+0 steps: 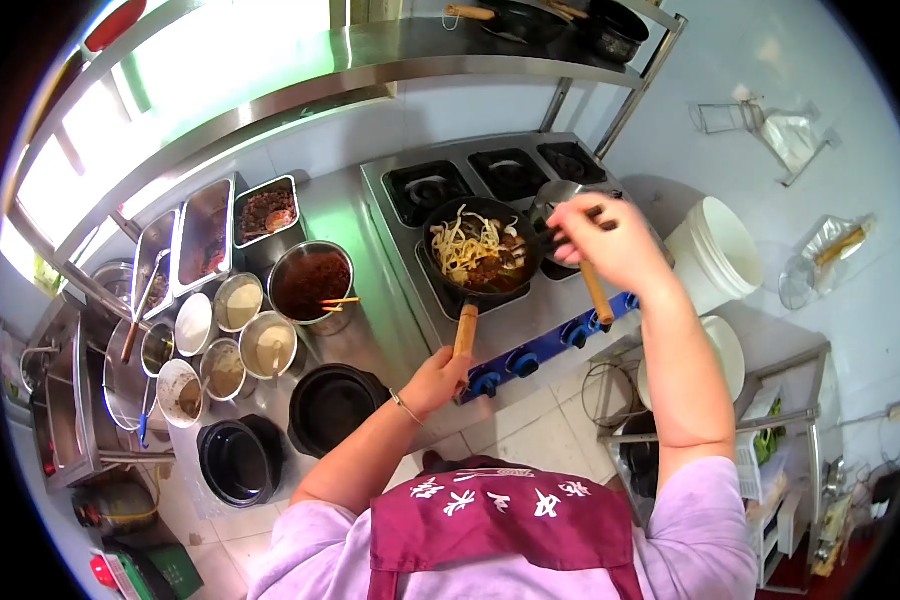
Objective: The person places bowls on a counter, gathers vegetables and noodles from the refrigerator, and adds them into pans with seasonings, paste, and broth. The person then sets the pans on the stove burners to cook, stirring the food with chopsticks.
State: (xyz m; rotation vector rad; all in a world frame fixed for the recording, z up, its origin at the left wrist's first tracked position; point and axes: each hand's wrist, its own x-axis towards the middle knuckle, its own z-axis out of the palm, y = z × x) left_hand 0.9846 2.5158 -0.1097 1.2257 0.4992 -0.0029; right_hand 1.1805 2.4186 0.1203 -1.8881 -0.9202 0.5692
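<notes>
My left hand (440, 382) is wrapped round the wooden handle (467, 328) of a black frying pan. The pan (437, 268) rests on a front burner, with pale noodle-like strips (460, 245) and dark reddish sauce (482, 276) inside. Over the right side of the stove, my right hand (608, 238) is closed, fingers curled together; a dark, slim thing shows at them, but I cannot make out what it is. Beneath that hand is a second pan (542, 208), partly hidden, whose wooden handle (597, 295) points toward me.
Left of the stove (390, 190) stand a pot of dark red sauce (295, 300), several seasoning bowls (270, 340) and metal food trays (207, 225). Two black pots (240, 460) sit near the counter's front edge. White buckets (715, 250) stand right; a steel shelf (400, 62) runs above.
</notes>
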